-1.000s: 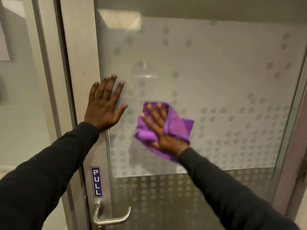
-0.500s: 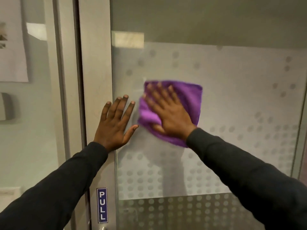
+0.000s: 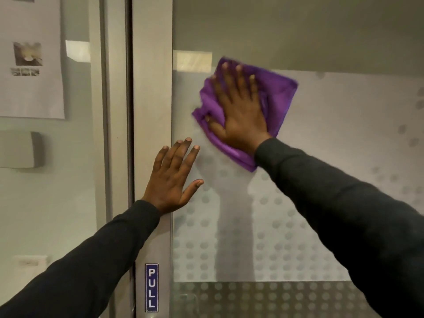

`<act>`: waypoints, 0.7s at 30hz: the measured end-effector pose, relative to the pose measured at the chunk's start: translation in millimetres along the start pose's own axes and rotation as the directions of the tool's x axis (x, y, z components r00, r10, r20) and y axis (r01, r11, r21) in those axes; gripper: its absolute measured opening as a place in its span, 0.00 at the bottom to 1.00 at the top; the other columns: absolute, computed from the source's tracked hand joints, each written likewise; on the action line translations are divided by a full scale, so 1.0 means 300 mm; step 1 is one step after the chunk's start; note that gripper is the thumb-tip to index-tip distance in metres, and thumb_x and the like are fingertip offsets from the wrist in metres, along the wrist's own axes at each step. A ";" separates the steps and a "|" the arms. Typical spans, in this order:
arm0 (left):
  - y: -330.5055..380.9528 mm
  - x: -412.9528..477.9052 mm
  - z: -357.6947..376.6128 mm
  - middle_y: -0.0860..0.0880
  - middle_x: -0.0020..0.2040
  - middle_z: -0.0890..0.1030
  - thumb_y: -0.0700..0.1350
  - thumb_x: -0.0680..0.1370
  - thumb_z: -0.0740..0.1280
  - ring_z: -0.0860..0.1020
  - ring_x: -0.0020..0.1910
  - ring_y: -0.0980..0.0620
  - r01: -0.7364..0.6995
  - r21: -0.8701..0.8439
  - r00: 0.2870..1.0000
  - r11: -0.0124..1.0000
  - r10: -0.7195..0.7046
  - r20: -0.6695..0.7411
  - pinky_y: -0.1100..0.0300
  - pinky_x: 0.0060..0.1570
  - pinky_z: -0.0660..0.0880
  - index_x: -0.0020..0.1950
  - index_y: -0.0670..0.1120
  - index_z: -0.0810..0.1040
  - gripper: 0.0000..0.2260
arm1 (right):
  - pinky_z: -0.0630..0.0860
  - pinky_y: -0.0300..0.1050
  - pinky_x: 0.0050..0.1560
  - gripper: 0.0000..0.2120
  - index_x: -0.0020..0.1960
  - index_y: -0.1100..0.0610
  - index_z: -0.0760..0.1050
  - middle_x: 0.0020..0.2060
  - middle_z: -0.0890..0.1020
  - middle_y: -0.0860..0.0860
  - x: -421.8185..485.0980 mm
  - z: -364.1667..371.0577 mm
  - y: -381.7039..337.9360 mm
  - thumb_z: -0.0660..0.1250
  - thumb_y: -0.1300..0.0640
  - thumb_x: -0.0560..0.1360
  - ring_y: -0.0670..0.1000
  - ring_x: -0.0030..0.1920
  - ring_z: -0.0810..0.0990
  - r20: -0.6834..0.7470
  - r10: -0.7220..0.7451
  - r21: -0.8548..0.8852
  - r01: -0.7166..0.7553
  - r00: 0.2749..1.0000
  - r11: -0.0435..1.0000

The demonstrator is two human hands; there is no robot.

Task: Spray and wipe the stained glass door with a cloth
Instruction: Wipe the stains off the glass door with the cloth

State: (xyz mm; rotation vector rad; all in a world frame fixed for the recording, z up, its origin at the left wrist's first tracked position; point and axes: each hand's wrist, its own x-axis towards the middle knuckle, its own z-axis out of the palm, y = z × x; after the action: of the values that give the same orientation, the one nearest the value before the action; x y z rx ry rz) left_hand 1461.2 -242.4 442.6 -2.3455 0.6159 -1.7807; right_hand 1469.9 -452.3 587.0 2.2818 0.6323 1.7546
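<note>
The glass door (image 3: 332, 157) fills the view, frosted with a grey dot pattern and clear at the top. My right hand (image 3: 241, 111) lies flat on a purple cloth (image 3: 277, 99) and presses it against the glass near the upper edge of the frosted band. My left hand (image 3: 174, 177) rests flat with fingers spread on the door's metal stile (image 3: 152, 88) and the glass edge, below and left of the cloth. No spray bottle is in view.
A blue PULL sign (image 3: 151, 287) sits low on the stile. Left of the door frame is a side glass panel with a paper notice (image 3: 29, 56) and a grey box (image 3: 20, 149) behind it.
My right hand has slid the cloth upward across the glass, from the dotted area to the top of the frosted band. My left hand has stayed on the stile. The door handle has left the view.
</note>
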 end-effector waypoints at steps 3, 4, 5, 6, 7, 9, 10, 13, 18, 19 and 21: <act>-0.040 -0.010 -0.029 0.37 0.74 0.68 0.63 0.81 0.53 0.64 0.75 0.38 -0.090 -0.023 0.995 0.996 0.088 -0.046 0.40 0.74 0.60 0.76 0.43 0.64 0.31 | 0.44 0.67 0.80 0.40 0.84 0.56 0.50 0.83 0.51 0.61 -0.152 0.064 -0.111 0.53 0.33 0.80 0.64 0.83 0.47 0.017 -0.338 0.039 0.337 0.941 0.941; -0.058 -0.022 -0.041 0.36 0.72 0.69 0.63 0.81 0.53 0.65 0.74 0.37 -0.116 -0.002 0.993 0.993 0.116 -0.038 0.40 0.73 0.60 0.73 0.42 0.67 0.30 | 0.45 0.66 0.80 0.39 0.84 0.57 0.50 0.83 0.51 0.61 -0.195 0.076 -0.132 0.53 0.35 0.81 0.64 0.83 0.47 0.027 -0.438 0.062 0.435 0.899 0.898; -0.075 -0.032 -0.051 0.35 0.71 0.70 0.64 0.81 0.52 0.66 0.73 0.37 -0.124 0.019 0.992 0.992 0.124 -0.021 0.40 0.73 0.60 0.71 0.42 0.68 0.30 | 0.45 0.65 0.81 0.39 0.84 0.58 0.50 0.83 0.50 0.61 -0.214 0.083 -0.131 0.54 0.36 0.82 0.63 0.83 0.46 0.057 -0.520 0.099 0.513 0.852 0.852; -0.094 -0.045 -0.061 0.35 0.71 0.70 0.64 0.81 0.52 0.66 0.73 0.36 -0.104 0.038 0.995 0.994 0.104 -0.002 0.40 0.73 0.60 0.71 0.41 0.68 0.30 | 0.45 0.63 0.81 0.39 0.84 0.57 0.49 0.83 0.49 0.60 -0.209 0.078 -0.115 0.55 0.37 0.82 0.62 0.83 0.44 0.098 -0.583 0.152 0.567 0.807 0.810; -0.118 -0.056 -0.074 0.35 0.72 0.69 0.64 0.80 0.52 0.65 0.73 0.36 -0.063 0.057 0.998 0.996 0.063 0.010 0.40 0.73 0.60 0.71 0.41 0.68 0.31 | 0.45 0.62 0.82 0.38 0.84 0.56 0.49 0.83 0.48 0.59 -0.186 0.071 -0.090 0.56 0.38 0.82 0.61 0.83 0.43 0.134 -0.625 0.197 0.598 0.769 0.777; -0.172 -0.066 -0.096 0.36 0.75 0.65 0.62 0.80 0.54 0.62 0.76 0.37 0.032 0.099 0.999 0.995 -0.033 0.016 0.41 0.75 0.57 0.74 0.40 0.66 0.32 | 0.45 0.60 0.82 0.37 0.84 0.53 0.48 0.84 0.48 0.57 -0.119 0.042 -0.037 0.55 0.37 0.83 0.60 0.83 0.44 0.151 -0.594 0.218 0.560 0.790 0.800; -0.199 -0.069 -0.109 0.37 0.77 0.63 0.62 0.80 0.55 0.60 0.77 0.38 0.070 0.122 0.997 0.990 -0.073 0.023 0.42 0.76 0.54 0.76 0.40 0.64 0.33 | 0.45 0.60 0.82 0.36 0.84 0.51 0.46 0.84 0.47 0.55 -0.080 0.026 -0.019 0.53 0.36 0.83 0.59 0.83 0.44 0.135 -0.524 0.194 0.496 0.841 0.846; -0.252 -0.082 -0.130 0.39 0.80 0.58 0.62 0.79 0.53 0.55 0.79 0.41 0.130 0.128 0.991 0.983 -0.134 0.026 0.45 0.78 0.49 0.79 0.41 0.60 0.35 | 0.35 0.57 0.82 0.35 0.84 0.53 0.44 0.84 0.46 0.54 0.020 0.008 -0.048 0.47 0.36 0.84 0.60 0.83 0.43 0.044 -0.304 0.118 0.297 0.952 0.948; -0.271 -0.087 -0.127 0.38 0.78 0.61 0.62 0.80 0.52 0.60 0.77 0.40 0.136 -0.008 0.988 0.991 -0.136 -0.071 0.42 0.75 0.58 0.78 0.39 0.61 0.35 | 0.41 0.58 0.82 0.38 0.84 0.57 0.47 0.84 0.49 0.56 0.028 0.058 -0.287 0.46 0.35 0.83 0.59 0.83 0.45 0.028 -0.239 0.255 0.224 0.971 0.941; -0.266 -0.085 -0.126 0.37 0.78 0.62 0.62 0.81 0.52 0.62 0.76 0.40 0.132 -0.042 0.985 0.990 -0.136 -0.107 0.41 0.74 0.60 0.78 0.38 0.61 0.34 | 0.40 0.55 0.82 0.38 0.84 0.57 0.48 0.84 0.49 0.57 -0.009 0.074 -0.342 0.50 0.35 0.82 0.59 0.83 0.45 0.030 -0.333 0.303 0.309 0.943 0.902; -0.256 -0.084 -0.126 0.37 0.77 0.63 0.63 0.81 0.51 0.62 0.76 0.40 0.148 -0.101 0.976 0.984 -0.162 -0.144 0.41 0.73 0.61 0.77 0.38 0.62 0.35 | 0.36 0.45 0.82 0.37 0.83 0.59 0.52 0.83 0.52 0.59 -0.109 0.096 -0.434 0.57 0.40 0.83 0.59 0.83 0.48 0.032 -0.475 0.448 0.412 0.880 0.793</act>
State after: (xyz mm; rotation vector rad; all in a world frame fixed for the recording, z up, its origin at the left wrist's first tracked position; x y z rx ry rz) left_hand 1438.4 -157.4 457.9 -2.3914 0.5570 -2.0561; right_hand 1462.9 -348.0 498.0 2.2213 1.5152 1.3028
